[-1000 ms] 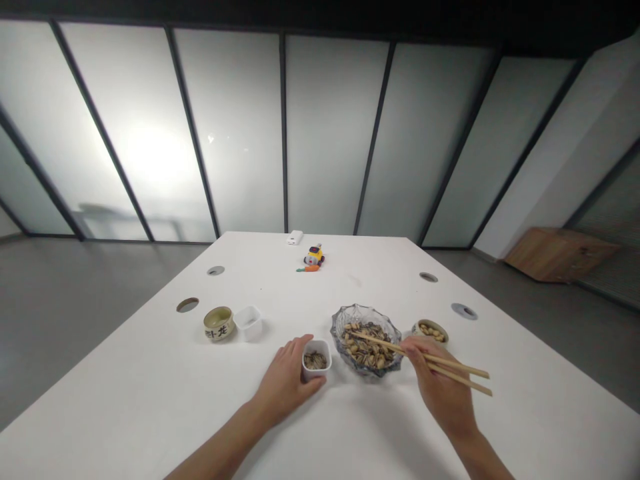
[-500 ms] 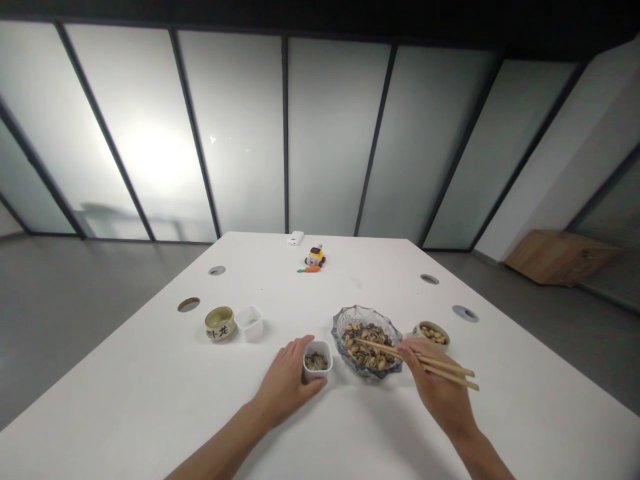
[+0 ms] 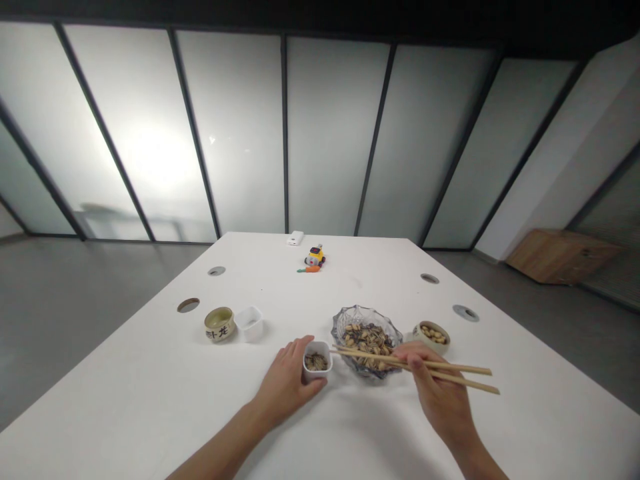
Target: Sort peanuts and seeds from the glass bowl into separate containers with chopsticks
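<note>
My left hand (image 3: 287, 380) curls around a small white square cup (image 3: 318, 375) that stands on the table with sunflower seeds (image 3: 316, 361) in it. In my right hand (image 3: 437, 383) is a pair of wooden chopsticks (image 3: 465, 368), closed around them. Their tips reach over the left rim of a glass bowl (image 3: 340, 323), close to the cup's right edge. Whether the tips pinch a seed is too small to tell. A mix of sunflower seeds and peanuts (image 3: 370, 340) fills the glass bowl. Just behind my right hand sits a ceramic bowl of peanuts (image 3: 433, 333).
To the left, a ceramic bowl with dark characters (image 3: 219, 327) stands beside another white cup (image 3: 250, 325). Farther back on the white table (image 3: 280, 287) lie a yellow toy car (image 3: 315, 256), an orange-and-green toy (image 3: 309, 270) and a white box (image 3: 296, 238). Round holes pierce the tabletop at both sides.
The chopstick tips have moved left, from inside the glass bowl to its left rim beside the white cup. My left hand and the cup have stayed in place.
</note>
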Available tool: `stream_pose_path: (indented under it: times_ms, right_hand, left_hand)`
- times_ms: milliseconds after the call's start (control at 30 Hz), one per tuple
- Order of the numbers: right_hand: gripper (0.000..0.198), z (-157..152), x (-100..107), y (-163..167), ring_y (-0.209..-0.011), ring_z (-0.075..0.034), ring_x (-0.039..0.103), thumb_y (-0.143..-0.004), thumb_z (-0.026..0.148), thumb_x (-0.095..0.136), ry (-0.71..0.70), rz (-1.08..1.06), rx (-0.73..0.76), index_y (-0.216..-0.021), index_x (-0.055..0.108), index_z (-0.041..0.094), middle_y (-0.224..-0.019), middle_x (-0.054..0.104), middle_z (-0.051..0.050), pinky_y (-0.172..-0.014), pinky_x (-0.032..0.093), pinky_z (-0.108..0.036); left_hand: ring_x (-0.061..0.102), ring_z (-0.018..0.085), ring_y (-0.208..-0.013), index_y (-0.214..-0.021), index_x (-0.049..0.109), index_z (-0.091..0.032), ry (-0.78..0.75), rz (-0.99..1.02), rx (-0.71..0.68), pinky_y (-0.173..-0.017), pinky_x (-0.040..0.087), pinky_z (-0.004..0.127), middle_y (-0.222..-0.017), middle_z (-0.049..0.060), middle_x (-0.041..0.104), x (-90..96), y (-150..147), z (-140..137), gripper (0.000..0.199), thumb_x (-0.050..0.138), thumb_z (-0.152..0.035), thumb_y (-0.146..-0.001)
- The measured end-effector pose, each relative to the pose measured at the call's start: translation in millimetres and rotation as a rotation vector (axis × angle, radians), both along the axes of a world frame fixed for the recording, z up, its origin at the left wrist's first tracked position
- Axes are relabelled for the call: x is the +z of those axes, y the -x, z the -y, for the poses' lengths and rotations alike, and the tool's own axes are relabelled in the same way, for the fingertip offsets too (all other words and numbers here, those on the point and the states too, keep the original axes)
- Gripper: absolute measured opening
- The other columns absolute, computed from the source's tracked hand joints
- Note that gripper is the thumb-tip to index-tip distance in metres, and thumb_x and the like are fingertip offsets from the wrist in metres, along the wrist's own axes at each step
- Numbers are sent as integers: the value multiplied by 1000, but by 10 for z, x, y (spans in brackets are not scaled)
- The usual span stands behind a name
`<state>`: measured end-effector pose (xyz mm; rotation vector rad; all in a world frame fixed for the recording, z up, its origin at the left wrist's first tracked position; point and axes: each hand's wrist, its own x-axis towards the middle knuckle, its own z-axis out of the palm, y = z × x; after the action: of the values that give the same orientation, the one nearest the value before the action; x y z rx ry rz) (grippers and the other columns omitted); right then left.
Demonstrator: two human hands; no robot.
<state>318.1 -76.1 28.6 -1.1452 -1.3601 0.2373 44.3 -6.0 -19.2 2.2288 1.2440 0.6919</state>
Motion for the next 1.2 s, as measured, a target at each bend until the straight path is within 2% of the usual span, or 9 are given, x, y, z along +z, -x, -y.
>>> stream_pose_path:
  times_ms: [133, 367, 667, 800, 967, 1100, 1200]
  right_hand:
    - [40, -36, -18, -125, -71, -22, 70, -98, 55, 64, 4, 98, -86, -75, 75, 24, -76, 74, -6, -63, 59, -31]
    - [37, -58, -87, -87, -72, -21, 69, -101, 50, 61, 110, 233, 47, -77, 74, 25, -78, 73, -5, -65, 57, -32]
    - [29, -51, -79, -92, -78, -21, 72, -101, 43, 63, 99, 280, 78, -82, 77, 25, -85, 76, -5, -73, 60, -32]
    - [25, -57, -95, -125, -77, -20, 73, -99, 41, 66, 12, 260, 22, -84, 78, 25, -84, 77, -4, -73, 60, -31]
    - [26, -36, -127, -78, -79, -19, 73, -100, 41, 66, -115, 105, -86, -83, 78, 26, -84, 77, -4, -73, 61, -29]
    - [30, 5, -113, 51, -76, -19, 73, -100, 44, 66, -79, 66, -29, -80, 78, 25, -80, 76, -4, -70, 60, -28]
    - [38, 4, -85, 45, -74, -20, 72, -100, 51, 62, -48, 74, -117, -78, 77, 24, -78, 76, -5, -68, 59, -29]
  left_hand:
    - [61, 33, -126, -142, 52, -23, 2, 3, -6, -110, 45, 46, -140, 12, 65, 12, 2, -1, 66, 74, -30, -80]
    - [60, 33, -126, -144, 51, -23, 9, -2, -8, -110, 44, 46, -140, 12, 64, 10, 7, 0, 67, 74, -29, -81]
    - [58, 33, -129, -144, 50, -21, 27, -11, -7, -113, 41, 46, -141, 13, 63, 7, 8, 2, 67, 74, -29, -82]
    - [58, 33, -130, -145, 50, -21, 28, -18, -3, -114, 42, 46, -142, 13, 63, 5, 4, -1, 69, 75, -29, -82]
    - [59, 33, -128, -143, 51, -23, 40, -13, 1, -112, 43, 45, -141, 12, 64, 35, -4, 9, 68, 75, -29, -80]
    - [59, 33, -129, -144, 51, -21, 43, -17, 6, -113, 42, 45, -141, 13, 63, 28, -1, 7, 69, 75, -29, -80]
    - [59, 33, -129, -144, 51, -21, 38, -19, 3, -113, 42, 45, -141, 13, 63, 21, 1, 2, 69, 75, -29, -81]
